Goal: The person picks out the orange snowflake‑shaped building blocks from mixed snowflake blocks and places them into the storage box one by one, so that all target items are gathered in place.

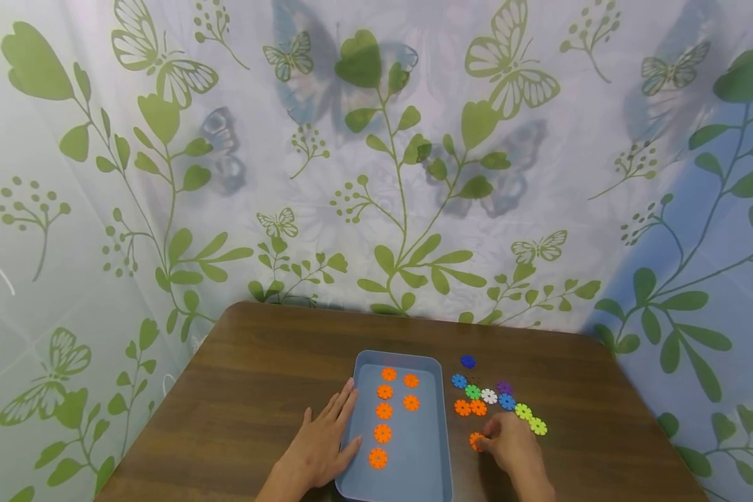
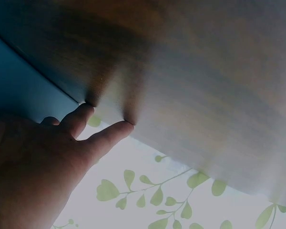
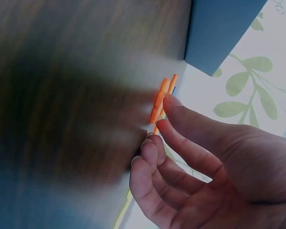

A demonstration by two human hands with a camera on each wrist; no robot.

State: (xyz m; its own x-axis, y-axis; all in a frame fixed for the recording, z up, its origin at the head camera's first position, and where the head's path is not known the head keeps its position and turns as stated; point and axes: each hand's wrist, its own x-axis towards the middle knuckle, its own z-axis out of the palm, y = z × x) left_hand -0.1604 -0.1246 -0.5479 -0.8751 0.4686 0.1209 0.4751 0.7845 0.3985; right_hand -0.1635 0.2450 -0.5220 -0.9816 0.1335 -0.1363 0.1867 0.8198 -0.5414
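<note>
A grey-blue tray [image 1: 414, 446] lies on the table with several orange notched plastic discs [image 1: 383, 434] in it, most in a column on its left side. My left hand [image 1: 320, 439] rests with fingers spread along the tray's left edge; two of its fingertips [image 2: 124, 126] touch the tabletop in the left wrist view. To the right of the tray, my right hand [image 1: 514, 446] pinches an orange notched disc [image 1: 476, 440] at the table surface between thumb and index finger. In the right wrist view this orange disc [image 3: 159, 101] stands at the thumb tip, its lower edge partly hidden.
Beyond the right hand lie two orange discs [image 1: 462, 407], with green [image 1: 473, 392], white [image 1: 489, 396], purple [image 1: 505, 387], blue [image 1: 459, 381] and yellow-green ones [image 1: 523, 411] near them. The brown wooden table [image 1: 276, 362] ends at a leaf-and-butterfly curtain [image 1: 326, 244].
</note>
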